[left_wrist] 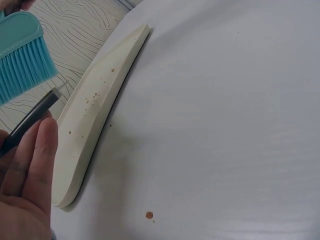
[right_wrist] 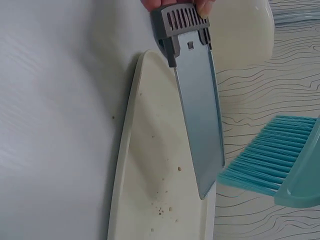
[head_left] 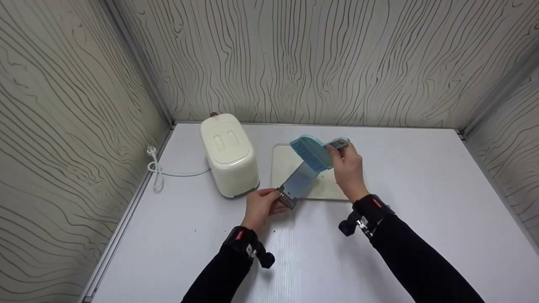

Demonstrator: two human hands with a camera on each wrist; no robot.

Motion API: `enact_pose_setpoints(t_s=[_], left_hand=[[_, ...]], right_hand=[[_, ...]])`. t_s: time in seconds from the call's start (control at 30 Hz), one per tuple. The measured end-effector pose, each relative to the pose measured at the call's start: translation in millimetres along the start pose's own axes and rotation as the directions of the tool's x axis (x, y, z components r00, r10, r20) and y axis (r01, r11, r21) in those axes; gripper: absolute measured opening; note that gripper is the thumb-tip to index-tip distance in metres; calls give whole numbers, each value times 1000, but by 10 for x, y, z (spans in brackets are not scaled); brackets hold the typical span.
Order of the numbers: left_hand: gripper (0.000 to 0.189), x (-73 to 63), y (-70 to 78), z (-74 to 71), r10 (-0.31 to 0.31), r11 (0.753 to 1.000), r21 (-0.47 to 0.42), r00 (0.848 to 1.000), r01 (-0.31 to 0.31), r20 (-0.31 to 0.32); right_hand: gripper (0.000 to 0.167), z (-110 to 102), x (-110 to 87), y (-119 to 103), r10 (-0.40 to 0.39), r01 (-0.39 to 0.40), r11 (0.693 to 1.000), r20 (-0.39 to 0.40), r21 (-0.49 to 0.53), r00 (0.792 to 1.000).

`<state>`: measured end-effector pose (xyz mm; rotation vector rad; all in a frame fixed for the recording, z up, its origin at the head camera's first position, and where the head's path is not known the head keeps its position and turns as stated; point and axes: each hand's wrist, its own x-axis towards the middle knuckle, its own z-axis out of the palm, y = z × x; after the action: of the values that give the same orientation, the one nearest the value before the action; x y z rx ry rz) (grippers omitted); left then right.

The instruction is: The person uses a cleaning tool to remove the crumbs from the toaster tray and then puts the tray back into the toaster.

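My left hand [head_left: 260,206] pinches the dark slotted end of a metal crumb tray [head_left: 301,181], which slants up and to the right. My right hand [head_left: 349,170] grips the handle of a teal hand brush [head_left: 316,153]. In the head view, the bristles overlap the crumb tray's far end; I cannot tell whether they touch. Beneath both lies a cream board with a raised rim [right_wrist: 125,145], scattered with brown crumbs [right_wrist: 161,210]. The right wrist view shows the crumb tray's flat metal face [right_wrist: 199,110] with the bristles [right_wrist: 270,155] at its far end.
A cream toaster [head_left: 230,155] with a lidded top stands left of the board. Its white cord and plug [head_left: 153,158] lie toward the table's left edge. A few crumbs [left_wrist: 149,215] are on the white table. Patterned walls [head_left: 294,63] rise behind and at both sides.
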<state>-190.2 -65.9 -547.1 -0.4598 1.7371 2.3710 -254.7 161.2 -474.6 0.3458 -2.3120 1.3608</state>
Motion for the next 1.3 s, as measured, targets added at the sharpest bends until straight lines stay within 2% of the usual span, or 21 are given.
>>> enact_pose_setpoints(t_s=[0.23, 0.5, 0.63, 0.77, 1.0, 1.17, 1.3], left_hand=[[33, -8, 10, 1, -7, 1000, 4, 1000, 7, 1], [34, 3, 8, -10, -11, 1000, 23, 1000, 11, -9], [34, 0, 27, -16, -26, 999, 27, 1000, 26, -6], [34, -5, 41, -21, -31, 999, 26, 1000, 31, -1], [32, 0, 24, -24, -6, 1000, 7, 1000, 5, 14], [32, -5, 32, -17, -11, 1000, 16, 1000, 10, 7], [32, -10, 35, -21, -15, 999, 29, 1000, 14, 1]], right_hand=[[18, 41, -46, -153, 10, -13, 998, 50, 58, 999], [12, 106, -111, -331, -79, 71, 994, 114, 80, 990], [11, 126, -137, -377, -102, 87, 990, 135, 109, 986], [10, 130, -157, -400, -98, 78, 989, 166, 124, 981], [9, 133, -181, -413, -104, 79, 990, 217, 121, 971], [13, 127, -194, -364, -119, 88, 988, 266, 127, 957], [11, 129, -194, -313, -129, 106, 990, 276, 98, 952]])
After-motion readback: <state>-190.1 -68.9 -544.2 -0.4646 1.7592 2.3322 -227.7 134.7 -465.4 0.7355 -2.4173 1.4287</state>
